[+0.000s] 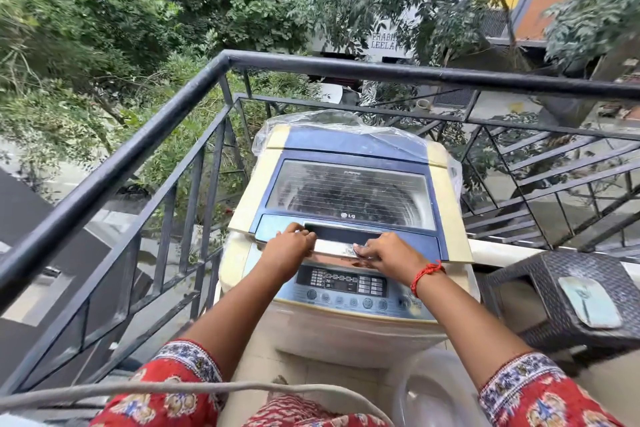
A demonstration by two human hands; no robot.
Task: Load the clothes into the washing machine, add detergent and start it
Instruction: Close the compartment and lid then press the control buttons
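Both hands hold the silver handle [337,248] at the lid's [349,198] near edge: left hand [290,242] and right hand [384,253] curl on it. The handle runs sideways, lid still down.

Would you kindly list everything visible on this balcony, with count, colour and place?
washer: one, cream and blue, centre, against the railing
lid: one, blue frame with clear window, down on the washer
handle: one, silver, front edge of lid
control panel: one, blue-grey with dark display, in front of the lid
plastic sheet: one, clear, over the washer's back
railing: one, black metal, left and behind
stool: one, dark woven, right of washer
tub: one, clear, bottom, below the washer's front
cord: one, grey, across bottom left
thread: one, red, on right wrist
left hand: fingers curled on the handle
right hand: fingers curled on the handle
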